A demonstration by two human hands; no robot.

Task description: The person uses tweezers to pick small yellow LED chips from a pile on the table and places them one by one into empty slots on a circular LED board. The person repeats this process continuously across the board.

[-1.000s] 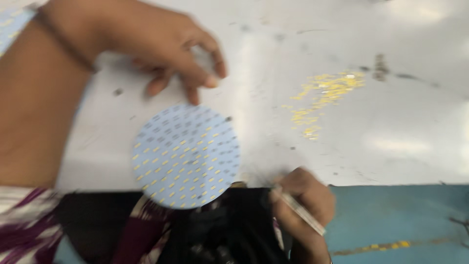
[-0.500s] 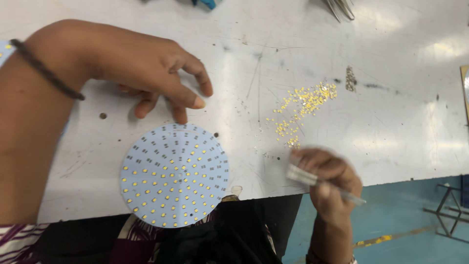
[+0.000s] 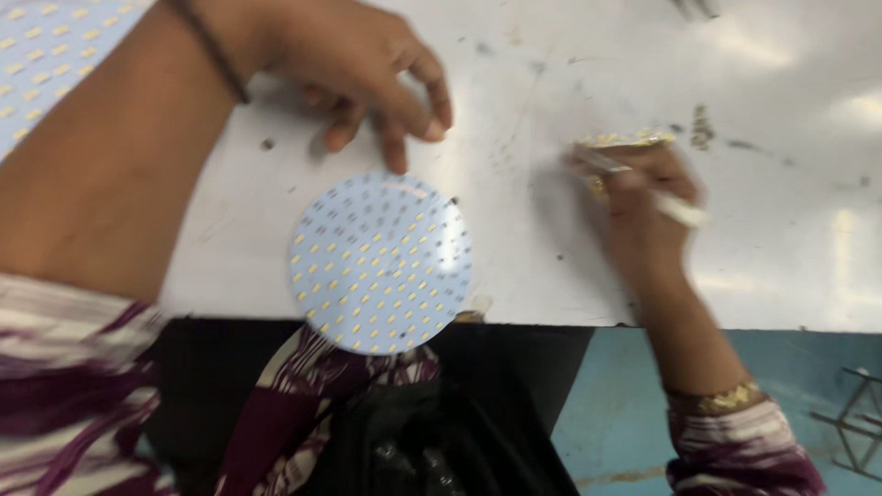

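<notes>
head view: round white led board (image 3: pixel 381 262) lies flat at the near table edge (image 3: pixel 551 317), overhanging it slightly. left hand (image 3: pixel 367 69) just beyond the board, fingers curled, one fingertip touching its far rim, holding nothing. right hand (image 3: pixel 643 197), right of the board, grips slim tweezers (image 3: pixel 661 197) at the yellow chip pile (image 3: pixel 625 140); blurred. looks like the pick-up step; placing needs a steady board. second board corner (image 3: pixel 46 55) far left. no packages, labels or signs seen.

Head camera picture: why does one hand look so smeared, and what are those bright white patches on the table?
In the head view the right hand and the thin white tool it grips are streaked by motion blur; the left hand and round dotted board are only slightly soft. The pale patches on the white table are glare from overhead light.
</notes>
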